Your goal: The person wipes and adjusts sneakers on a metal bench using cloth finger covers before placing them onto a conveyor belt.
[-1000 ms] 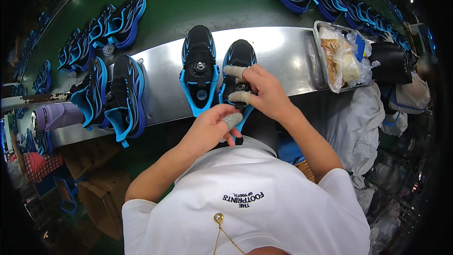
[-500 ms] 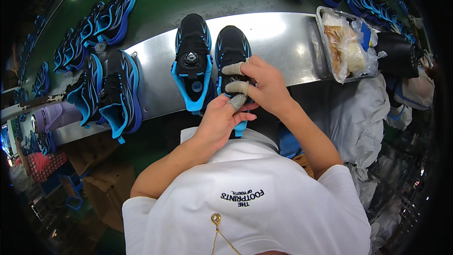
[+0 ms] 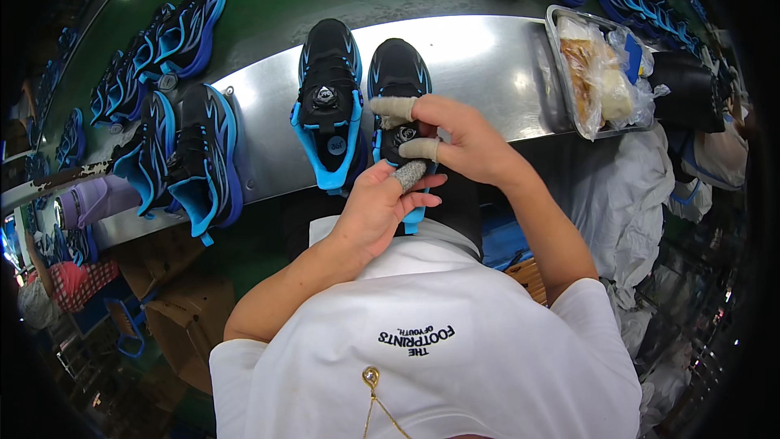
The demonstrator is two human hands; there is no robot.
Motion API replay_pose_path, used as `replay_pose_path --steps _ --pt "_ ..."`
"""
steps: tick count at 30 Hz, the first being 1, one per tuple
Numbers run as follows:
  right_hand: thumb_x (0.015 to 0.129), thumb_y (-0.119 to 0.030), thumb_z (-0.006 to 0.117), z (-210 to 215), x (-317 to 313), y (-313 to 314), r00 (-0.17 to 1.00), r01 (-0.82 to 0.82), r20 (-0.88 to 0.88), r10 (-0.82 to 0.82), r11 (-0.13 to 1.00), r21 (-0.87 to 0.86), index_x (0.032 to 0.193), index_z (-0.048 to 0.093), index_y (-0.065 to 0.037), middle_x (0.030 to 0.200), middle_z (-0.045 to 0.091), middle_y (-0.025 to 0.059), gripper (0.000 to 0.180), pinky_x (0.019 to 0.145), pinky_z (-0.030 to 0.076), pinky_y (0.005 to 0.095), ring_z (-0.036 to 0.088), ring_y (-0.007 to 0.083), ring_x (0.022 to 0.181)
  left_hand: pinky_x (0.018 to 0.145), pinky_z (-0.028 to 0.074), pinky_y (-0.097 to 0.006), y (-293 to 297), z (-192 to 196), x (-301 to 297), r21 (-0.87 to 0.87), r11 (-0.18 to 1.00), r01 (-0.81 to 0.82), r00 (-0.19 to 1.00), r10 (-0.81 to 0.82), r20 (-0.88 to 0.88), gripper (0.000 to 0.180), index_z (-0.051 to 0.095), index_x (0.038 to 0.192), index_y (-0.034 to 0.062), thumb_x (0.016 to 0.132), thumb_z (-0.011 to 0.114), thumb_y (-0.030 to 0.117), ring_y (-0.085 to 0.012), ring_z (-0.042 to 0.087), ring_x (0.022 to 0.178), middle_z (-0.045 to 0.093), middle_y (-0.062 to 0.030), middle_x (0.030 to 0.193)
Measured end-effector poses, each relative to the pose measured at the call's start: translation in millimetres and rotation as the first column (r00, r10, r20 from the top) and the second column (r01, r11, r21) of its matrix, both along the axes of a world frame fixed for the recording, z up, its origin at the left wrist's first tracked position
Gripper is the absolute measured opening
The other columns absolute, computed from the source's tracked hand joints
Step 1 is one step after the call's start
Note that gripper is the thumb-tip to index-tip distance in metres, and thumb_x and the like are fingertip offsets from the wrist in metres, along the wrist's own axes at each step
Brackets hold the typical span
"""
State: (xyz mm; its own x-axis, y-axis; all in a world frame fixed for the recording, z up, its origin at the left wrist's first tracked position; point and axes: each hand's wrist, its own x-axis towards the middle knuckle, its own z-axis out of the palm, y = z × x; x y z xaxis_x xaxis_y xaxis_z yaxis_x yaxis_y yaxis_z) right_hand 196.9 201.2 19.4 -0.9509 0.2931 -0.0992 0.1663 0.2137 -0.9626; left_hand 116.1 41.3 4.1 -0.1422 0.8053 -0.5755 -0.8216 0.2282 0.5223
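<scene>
Head view: black sneaker with bright blue sole and dial closure [image 3: 398,106] lies toe-away on the brushed steel bench [image 3: 487,57], just right of its matching mate [image 3: 329,106]. Right hand [image 3: 455,138], taped fingers, pinches the tongue area. Left hand [image 3: 378,207] is closed on the heel end. Likely light, with a soft upper and firm sole; best held at heel and collar. Foil tray of wrapped goods [image 3: 597,73] sits well right.
</scene>
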Motion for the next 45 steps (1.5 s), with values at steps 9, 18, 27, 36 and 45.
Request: replay_pose_path --steps 9,18,27,36,45 --pt "0.074 -0.012 0.074 -2.3 -1.0 0.4 0.993 -0.053 -0.107 0.059 0.997 0.056 0.118 0.071 -0.015 0.081 0.052 0.0047 0.044 0.070 0.045 0.0282 0.053 0.0158 0.076 0.084 0.056 -0.033 0.6 4.8 0.1 -0.019 1.000 0.007 1.000 -0.007 -0.001 0.027 0.053 0.125 -0.0011 0.101 0.048 0.010 -0.0243 0.062 0.113 0.062 -0.0126 0.121" --pt "0.076 -0.013 0.073 -8.4 -2.1 6.8 0.991 -0.114 -0.067 0.118 0.992 0.050 0.114 0.070 -0.013 0.080 0.048 0.0078 0.038 0.071 0.047 0.0333 0.054 0.0233 0.078 0.084 0.056 -0.033 1.8 5.1 -0.6 -0.028 1.000 0.006 1.000 -0.006 0.002 0.027 0.052 0.125 -0.0017 0.101 0.048 0.010 -0.0243 0.062 0.113 0.062 -0.0125 0.121" --pt "0.076 -0.011 0.072 -9.0 0.7 -2.1 0.990 0.081 -0.124 -0.064 0.987 0.141 0.125 0.066 -0.016 0.083 0.050 0.0072 0.049 0.072 0.045 0.0312 0.051 0.0200 0.077 0.084 0.055 -0.033 2.3 3.6 0.8 -0.027 1.000 -0.012 1.000 0.013 0.020 0.026 0.052 0.124 -0.0017 0.101 0.048 0.010 -0.0248 0.062 0.113 0.061 -0.0129 0.120" --pt "0.077 -0.017 0.077 -36.8 8.1 11.3 0.950 0.313 0.001 -0.313 0.950 -0.024 0.136 0.056 -0.008 0.109 0.063 0.0031 0.063 0.078 0.045 0.0259 0.055 0.0112 0.090 0.082 0.057 -0.032 -1.8 15.7 -7.4 -0.070 0.997 0.044 0.997 -0.039 0.070 0.027 0.053 0.123 -0.0047 0.101 0.048 0.010 -0.0257 0.065 0.103 0.061 -0.0142 0.119" --pt "0.069 -0.036 0.081 -35.1 18.3 -11.5 0.988 0.157 -0.066 -0.142 0.886 0.436 0.144 0.046 -0.012 0.147 0.037 0.0207 0.086 0.111 0.033 0.0467 0.040 0.0395 0.129 0.068 0.054 -0.040 46.2 40.2 -56.1 -0.493 0.809 0.320 -0.430 -0.340 -0.836 0.023 0.066 0.096 -0.0011 0.082 0.062 0.016 -0.0293 0.068 0.080 0.068 -0.0153 0.096"
